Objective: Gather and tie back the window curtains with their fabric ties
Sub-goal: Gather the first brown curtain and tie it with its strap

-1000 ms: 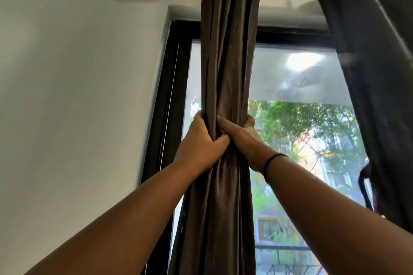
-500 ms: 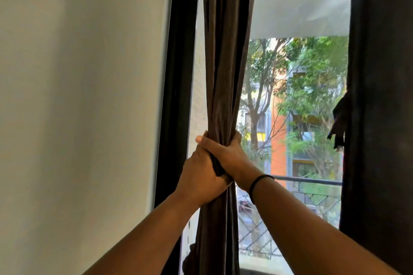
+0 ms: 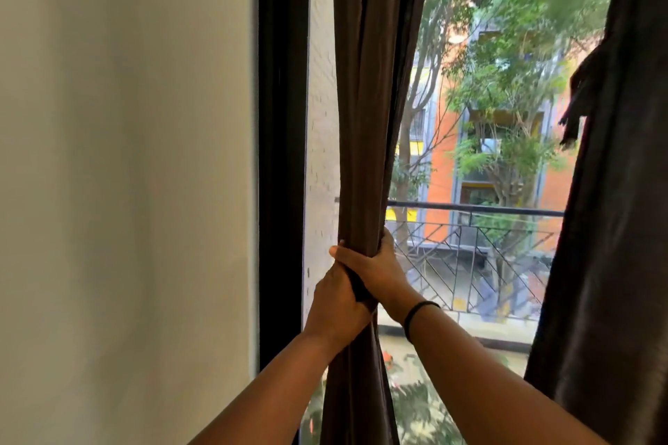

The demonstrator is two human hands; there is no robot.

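Hands meet on one bunched brown curtain (image 3: 365, 119) in the head view, the only view given. The left hand (image 3: 338, 307) wraps the bundle from the wall side, fingers curled round the cloth, clenched on it just below the right hand (image 3: 376, 271). The right hand grasps from the window side, its thumb laid across the front of the folds and touching the left hand's knuckles. Stacking the two grips this way squeezes the loose pleats into a narrow rope, probably so a tie can go round at that height. Above the grip the curtain hangs in tight straight folds; below it the cloth spreads a little. A black band (image 3: 419, 314) sits on the right wrist.

Well to the right of the grip hangs a second dark curtain (image 3: 614, 228), with a dangling strip of fabric (image 3: 582, 97) at its edge, likely its tie. Whether either hand already holds a tie I cannot tell. Left of the grip stands the black window frame (image 3: 282, 155).
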